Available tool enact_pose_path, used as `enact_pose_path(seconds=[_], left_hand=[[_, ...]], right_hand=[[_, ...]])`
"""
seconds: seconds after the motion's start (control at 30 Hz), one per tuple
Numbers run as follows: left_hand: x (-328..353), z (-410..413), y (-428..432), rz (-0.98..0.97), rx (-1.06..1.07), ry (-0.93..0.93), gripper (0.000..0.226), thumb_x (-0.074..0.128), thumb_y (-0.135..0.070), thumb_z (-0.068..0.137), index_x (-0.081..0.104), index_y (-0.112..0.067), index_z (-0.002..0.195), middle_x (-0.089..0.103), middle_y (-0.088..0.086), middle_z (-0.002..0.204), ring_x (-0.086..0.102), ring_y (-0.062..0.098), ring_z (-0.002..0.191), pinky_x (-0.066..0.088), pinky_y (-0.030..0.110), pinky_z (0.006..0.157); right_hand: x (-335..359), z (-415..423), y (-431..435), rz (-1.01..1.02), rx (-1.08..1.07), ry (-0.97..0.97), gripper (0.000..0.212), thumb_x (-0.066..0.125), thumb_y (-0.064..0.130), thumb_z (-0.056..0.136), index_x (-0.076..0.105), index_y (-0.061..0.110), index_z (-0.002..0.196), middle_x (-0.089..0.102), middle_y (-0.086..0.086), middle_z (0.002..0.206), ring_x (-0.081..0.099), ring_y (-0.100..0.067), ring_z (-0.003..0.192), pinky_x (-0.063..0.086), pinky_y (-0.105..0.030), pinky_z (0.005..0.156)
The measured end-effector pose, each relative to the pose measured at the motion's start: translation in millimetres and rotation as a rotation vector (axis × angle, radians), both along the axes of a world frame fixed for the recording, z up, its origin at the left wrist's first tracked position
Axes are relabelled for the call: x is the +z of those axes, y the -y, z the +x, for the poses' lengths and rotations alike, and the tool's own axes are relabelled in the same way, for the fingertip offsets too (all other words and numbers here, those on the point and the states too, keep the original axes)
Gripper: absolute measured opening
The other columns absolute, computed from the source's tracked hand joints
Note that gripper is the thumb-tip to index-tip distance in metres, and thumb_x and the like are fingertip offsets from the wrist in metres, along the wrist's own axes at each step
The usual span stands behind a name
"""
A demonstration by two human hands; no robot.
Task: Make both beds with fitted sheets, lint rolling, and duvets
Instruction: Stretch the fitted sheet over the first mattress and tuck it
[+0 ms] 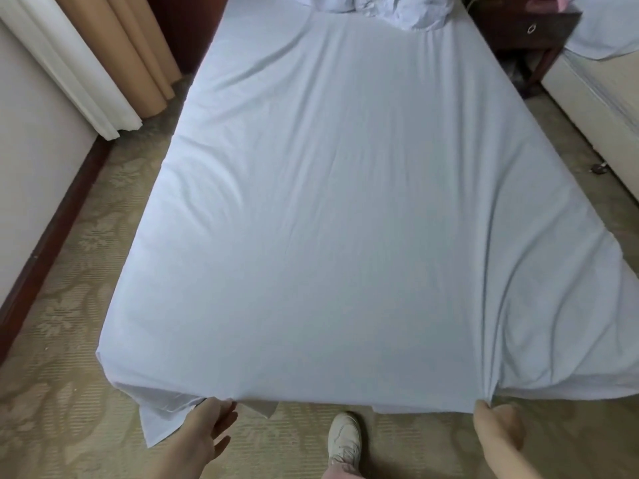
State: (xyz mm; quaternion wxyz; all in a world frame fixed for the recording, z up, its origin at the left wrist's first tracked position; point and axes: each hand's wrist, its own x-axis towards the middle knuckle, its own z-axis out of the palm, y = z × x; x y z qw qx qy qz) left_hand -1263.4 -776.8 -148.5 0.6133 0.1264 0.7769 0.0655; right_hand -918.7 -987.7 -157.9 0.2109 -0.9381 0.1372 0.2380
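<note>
At my left hand the fingers look loosely spread against the hem of the sheet; I cannot tell if they pinch it. Beyond them the sheet lies across the bed, untucked. My right hand pinches the hem. Tucking, lint rolling, duvets and the second bed remain, I judge.

Soft, dim daylight; wide-angle edge distortion.

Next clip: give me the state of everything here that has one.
sheet: spread flat, wrinkled, foot edge pulled out, untucked.
right hand: pinches the sheet's foot edge.
left hand: at the foot edge, fingers fairly straight; grip unclear.
bedding pile: crumpled at the far end.
nightstand drawer: closed.
curtains: gathered aside.
</note>
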Motion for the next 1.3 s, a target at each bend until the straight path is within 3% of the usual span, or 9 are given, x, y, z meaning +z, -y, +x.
enact_pose_path(seconds=[0.27,0.47,0.6,0.7,0.87,1.03,1.13,1.23,1.3], left_hand=[[13.2,29.2,32.0,0.024,0.000,0.070,0.022,0.053,-0.002,0.091,0.054,-0.014,0.074,0.059,0.000,0.076,0.056,0.017,0.076,0.032,0.045,0.098],[-3.3,41.8,46.1,-0.004,-0.013,0.122,0.016,0.053,-0.009,0.093,0.058,-0.012,0.078,0.060,-0.005,0.079,0.054,0.011,0.073,0.028,0.040,0.088],[-15.5,44.3,42.5,0.001,-0.052,0.094,0.013,0.053,-0.010,0.094,0.055,-0.014,0.081,0.060,-0.005,0.081,0.054,0.014,0.078,0.026,0.038,0.087],[-21.5,45.6,41.8,-0.020,-0.073,0.093,0.008,0.053,-0.011,0.094,0.056,-0.014,0.088,0.062,-0.004,0.087,0.054,0.018,0.093,0.027,0.041,0.090],[-32.4,51.4,40.6,-0.013,-0.110,0.086,0.013,0.050,-0.012,0.096,0.056,-0.014,0.084,0.061,-0.002,0.093,0.053,0.019,0.100,0.029,0.045,0.105],[-36.5,72.3,63.0,-0.051,-0.179,0.087,0.003,0.054,-0.013,0.094,0.056,-0.011,0.095,0.061,0.000,0.086,0.057,0.020,0.080,0.036,0.041,0.092],[-27.9,105.3,83.1,-0.079,-0.234,0.146,0.010,0.055,-0.014,0.095,0.056,-0.010,0.086,0.062,0.001,0.084,0.056,0.023,0.090,0.035,0.038,0.088],[-17.5,151.8,102.9,-0.102,-0.281,0.199,0.014,0.056,-0.019,0.095,0.058,-0.012,0.083,0.063,-0.001,0.084,0.057,0.019,0.081,0.035,0.032,0.071],[-14.2,189.0,115.3,-0.091,-0.297,0.229,0.014,0.056,-0.020,0.094,0.060,-0.010,0.085,0.064,0.000,0.087,0.058,0.018,0.080,0.036,0.031,0.073]], right_hand=[[29.6,21.2,20.5,-0.009,0.000,0.020,0.029,0.057,0.007,0.089,0.056,-0.023,0.093,0.058,-0.038,0.106,0.057,-0.045,0.093,0.036,-0.040,0.075],[31.6,41.0,32.0,-0.026,0.015,0.000,0.038,0.055,0.008,0.092,0.052,-0.025,0.110,0.056,-0.037,0.115,0.055,-0.046,0.105,0.036,-0.039,0.077],[14.8,38.1,26.6,-0.008,0.014,0.009,0.026,0.056,0.007,0.091,0.057,-0.019,0.090,0.057,-0.026,0.091,0.056,-0.042,0.092,0.041,-0.040,0.080],[0.7,36.0,29.1,0.002,-0.012,0.025,0.025,0.054,0.006,0.090,0.048,-0.007,0.070,0.054,-0.020,0.082,0.054,-0.039,0.086,0.042,-0.039,0.077],[-13.5,41.8,33.9,0.065,-0.023,-0.003,0.015,0.050,0.006,0.092,0.050,-0.008,0.087,0.057,-0.021,0.086,0.055,-0.035,0.080,0.045,-0.039,0.074],[-25.2,60.6,55.7,0.140,-0.058,-0.126,0.010,0.046,0.002,0.092,0.054,-0.003,0.091,0.057,-0.014,0.071,0.055,-0.029,0.065,0.050,-0.040,0.069],[-23.7,81.9,69.8,0.184,-0.088,-0.102,0.010,0.045,0.001,0.090,0.054,-0.004,0.089,0.056,-0.013,0.065,0.052,-0.026,0.060,0.048,-0.037,0.064],[-18.9,116.4,82.7,0.213,-0.085,-0.050,0.010,0.047,0.005,0.092,0.053,0.000,0.086,0.055,-0.011,0.064,0.052,-0.027,0.059,0.044,-0.032,0.056],[-17.0,148.5,90.7,0.225,-0.074,-0.013,0.011,0.047,0.007,0.093,0.053,0.003,0.085,0.058,-0.014,0.072,0.055,-0.029,0.064,0.046,-0.033,0.058]])
